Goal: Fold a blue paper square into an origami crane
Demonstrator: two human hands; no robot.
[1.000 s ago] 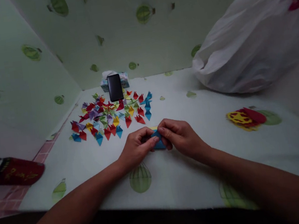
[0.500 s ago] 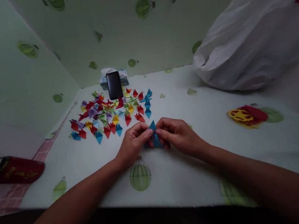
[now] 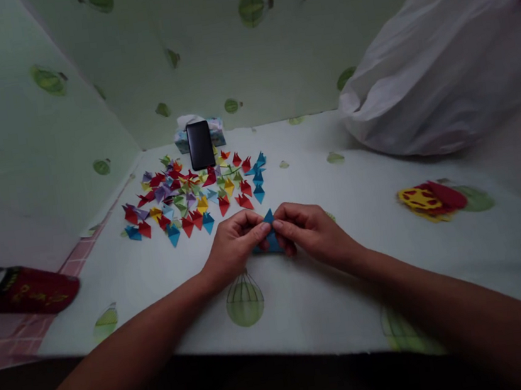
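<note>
Fingers of the left hand and of the right hand are pinching one piece of folded blue paper, the thumbs lying uppermost near its peak. This paper is sitting between the two hands, over the near middle of the white, balloon-printed worktop; its peak is pointing away from the person, and its wider base is showing below the fingertips. Whether the base is touching the surface cannot be told. Beyond the hands, toward the left, many small folded-paper pieces in red, blue, yellow, green and purple are lying in a loose cluster. Behind them a black smartphone is standing tilted in front of a tissue box. At far left a red drinks can is showing; at right, yellow and red cut-outs are overlapping, and a white plastic bag is resting behind them.
</note>
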